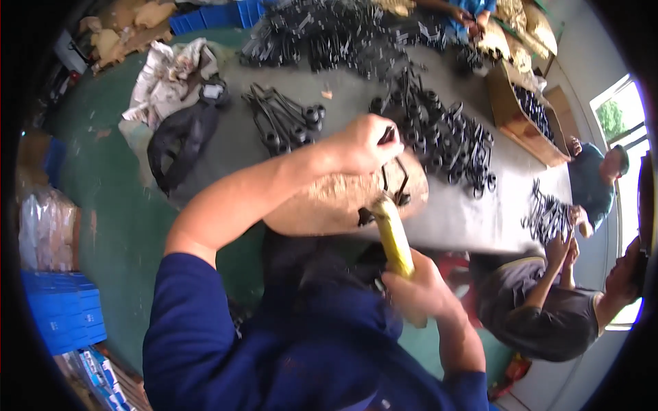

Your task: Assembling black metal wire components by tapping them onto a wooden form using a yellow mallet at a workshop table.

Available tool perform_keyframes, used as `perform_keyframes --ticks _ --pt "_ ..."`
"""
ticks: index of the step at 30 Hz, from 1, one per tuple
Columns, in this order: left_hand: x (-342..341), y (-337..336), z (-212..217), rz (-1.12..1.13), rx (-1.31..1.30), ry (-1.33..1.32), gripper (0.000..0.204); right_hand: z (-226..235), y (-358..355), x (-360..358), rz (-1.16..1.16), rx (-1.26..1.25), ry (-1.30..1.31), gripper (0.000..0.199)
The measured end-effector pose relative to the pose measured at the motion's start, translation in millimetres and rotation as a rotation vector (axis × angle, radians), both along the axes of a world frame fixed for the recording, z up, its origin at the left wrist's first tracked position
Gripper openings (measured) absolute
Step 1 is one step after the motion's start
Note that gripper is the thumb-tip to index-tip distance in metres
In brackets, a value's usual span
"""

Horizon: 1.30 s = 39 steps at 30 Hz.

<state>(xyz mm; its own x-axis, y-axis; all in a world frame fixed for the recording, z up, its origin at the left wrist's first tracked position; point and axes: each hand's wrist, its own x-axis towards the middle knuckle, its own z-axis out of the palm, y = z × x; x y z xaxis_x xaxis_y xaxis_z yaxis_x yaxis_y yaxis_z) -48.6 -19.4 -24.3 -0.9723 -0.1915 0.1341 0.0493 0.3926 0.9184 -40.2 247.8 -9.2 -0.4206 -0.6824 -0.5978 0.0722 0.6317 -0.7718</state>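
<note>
My left hand (370, 145) is closed around the upper end of a black bent metal rod (403, 171), whose two legs reach down toward a round wooden block (322, 205). Lower right, my right hand (423, 284) grips the yellow handle of what looks like a hammer (392, 236). Its top end is over the block's near right edge, close to the rod's lower end. Dark pieces beside that end are blurred, so I cannot tell contact. Left of centre on the grey table (236, 103) lie several black rods with round ends (281, 122).
More rods with round ends (445, 137) lie right of the block, and a large dark heap (336, 34) covers the far side. An open cardboard box (524, 123) stands at right. Two people (541, 308) handle parts there. A black bag (181, 144) sits at the table's left.
</note>
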Motion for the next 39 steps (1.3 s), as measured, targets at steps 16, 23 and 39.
perform_keyframes --ticks 16,23,39 --pt "6.5 1.6 2.7 0.018 -0.125 0.002 0.014 -16.9 18.6 -6.9 0.082 -0.07 -0.074 0.033" --pt "39.2 -131.8 26.2 0.185 0.408 -0.114 0.019 -43.2 45.2 -42.1 -0.393 -0.254 0.028 0.021" --pt "-104.7 -69.7 -16.8 0.255 -0.257 0.037 0.05 -76.4 65.7 -98.4 -0.758 -0.289 -0.186 0.016"
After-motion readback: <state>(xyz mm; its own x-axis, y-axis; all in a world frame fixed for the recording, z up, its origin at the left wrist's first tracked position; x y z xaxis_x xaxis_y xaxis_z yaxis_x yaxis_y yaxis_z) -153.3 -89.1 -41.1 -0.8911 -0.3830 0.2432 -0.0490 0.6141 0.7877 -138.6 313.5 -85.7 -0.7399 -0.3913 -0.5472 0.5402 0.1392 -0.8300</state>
